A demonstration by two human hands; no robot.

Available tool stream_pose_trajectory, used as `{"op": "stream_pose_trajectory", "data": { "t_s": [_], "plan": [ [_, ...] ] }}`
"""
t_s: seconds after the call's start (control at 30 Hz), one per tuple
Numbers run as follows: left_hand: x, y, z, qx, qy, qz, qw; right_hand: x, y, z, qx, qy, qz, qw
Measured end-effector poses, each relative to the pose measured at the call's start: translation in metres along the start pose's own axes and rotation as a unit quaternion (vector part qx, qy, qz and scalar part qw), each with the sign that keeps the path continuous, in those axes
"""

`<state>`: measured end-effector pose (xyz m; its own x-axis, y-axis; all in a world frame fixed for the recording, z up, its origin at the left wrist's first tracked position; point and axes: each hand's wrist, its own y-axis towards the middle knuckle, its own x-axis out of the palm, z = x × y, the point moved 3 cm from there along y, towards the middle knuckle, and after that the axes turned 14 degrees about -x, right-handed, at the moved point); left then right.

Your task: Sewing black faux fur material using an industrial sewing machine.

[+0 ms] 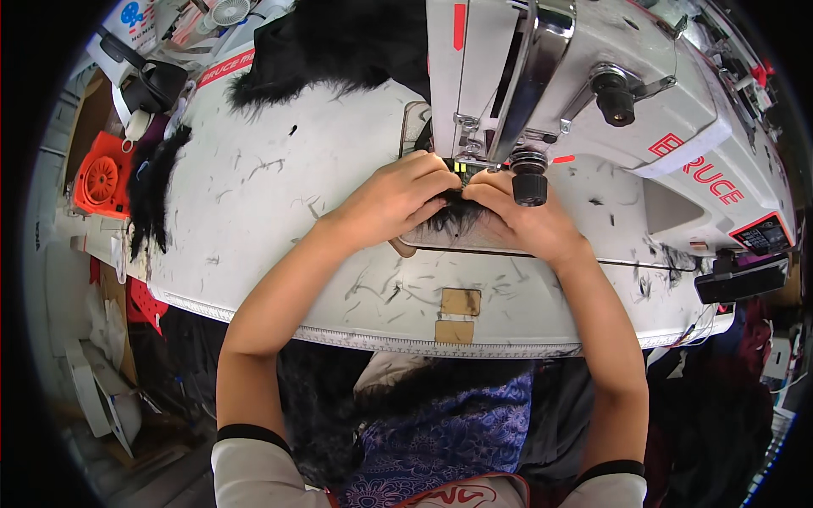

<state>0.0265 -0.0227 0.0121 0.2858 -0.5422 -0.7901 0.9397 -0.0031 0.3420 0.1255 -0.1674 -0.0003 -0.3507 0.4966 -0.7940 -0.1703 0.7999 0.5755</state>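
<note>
Black fur piece (453,219) sits just upper right of frame centre, pinched by the left hand (396,199) and right hand (532,218) at the sewing machine (618,42), apparently being aligned for stitching, which calls for steady, even feeding next.

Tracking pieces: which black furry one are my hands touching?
The furry piece between your left hand and right hand; the back piece and left piece lie apart.

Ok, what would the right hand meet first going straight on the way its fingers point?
Probably the left hand, facing it near the black fur, though depth there is unclear.
</note>
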Motion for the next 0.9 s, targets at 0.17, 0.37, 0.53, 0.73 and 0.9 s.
{"op": "stream_pose_trajectory", "data": {
  "t_s": [0.17, 0.37, 0.53, 0.73, 0.9],
  "plan": [
    [-0.01, 0.001, -0.002, 0.003, 0.117, -0.007, 0.993, 0.006, -0.006, 0.008, 0.037, -0.034, -0.063, 0.997],
    [-0.011, 0.002, -0.002, 0.047, 0.123, -0.015, 0.991, 0.006, -0.006, 0.008, 0.001, -0.064, -0.077, 0.995],
    [-0.008, 0.002, -0.002, 0.092, 0.144, -0.01, 0.985, 0.002, -0.002, 0.002, -0.035, -0.099, -0.045, 0.993],
    [-0.007, 0.003, -0.006, 0.069, 0.104, -0.007, 0.992, 0.0, 0.0, -0.002, -0.05, -0.124, -0.046, 0.99],
    [-0.002, 0.002, -0.008, 0.059, 0.142, 0.001, 0.988, 0.002, 0.0, 0.001, -0.033, -0.128, -0.056, 0.99]
  ]
}}
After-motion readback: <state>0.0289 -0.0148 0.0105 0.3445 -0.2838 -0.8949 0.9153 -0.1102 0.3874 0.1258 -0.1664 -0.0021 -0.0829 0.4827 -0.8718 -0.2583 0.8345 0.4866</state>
